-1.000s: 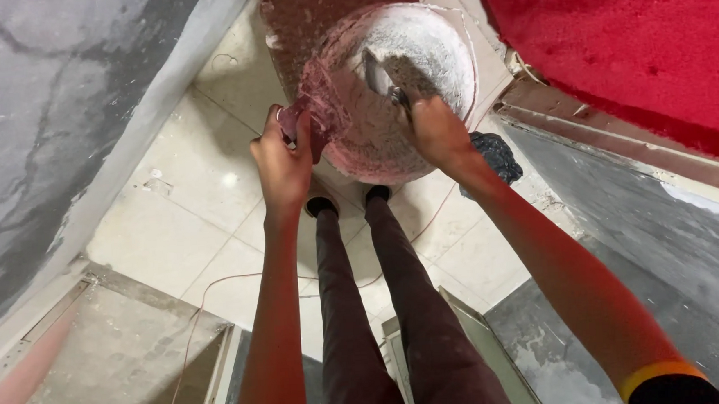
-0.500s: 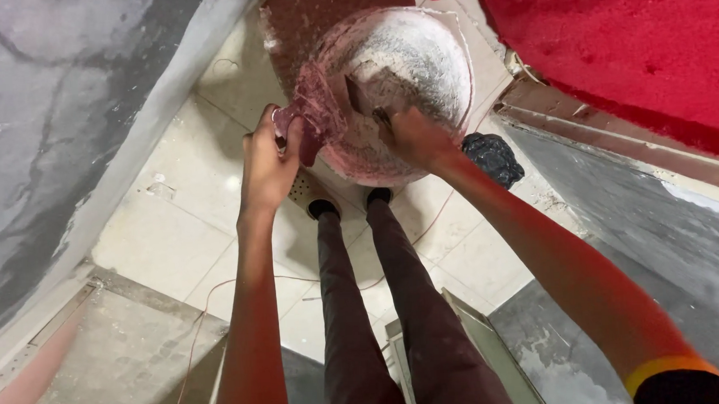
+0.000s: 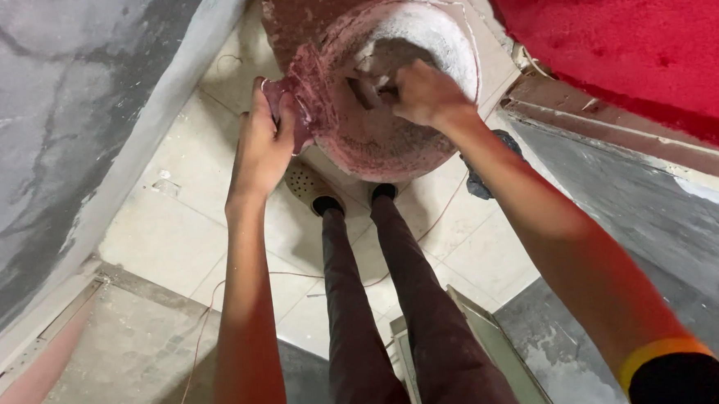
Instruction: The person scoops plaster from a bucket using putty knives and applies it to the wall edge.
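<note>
Bowl (image 3: 389, 135) — red, plaster-crusted — hangs above my feet and the tiled floor (image 3: 172, 228); my left hand (image 3: 262, 146) is clamped on its rim handle. My right hand (image 3: 423, 92) reaches inside the bowl, fingers curled — on what, I cannot tell; red carpet (image 3: 638, 40) lies right of the bowl.
</note>
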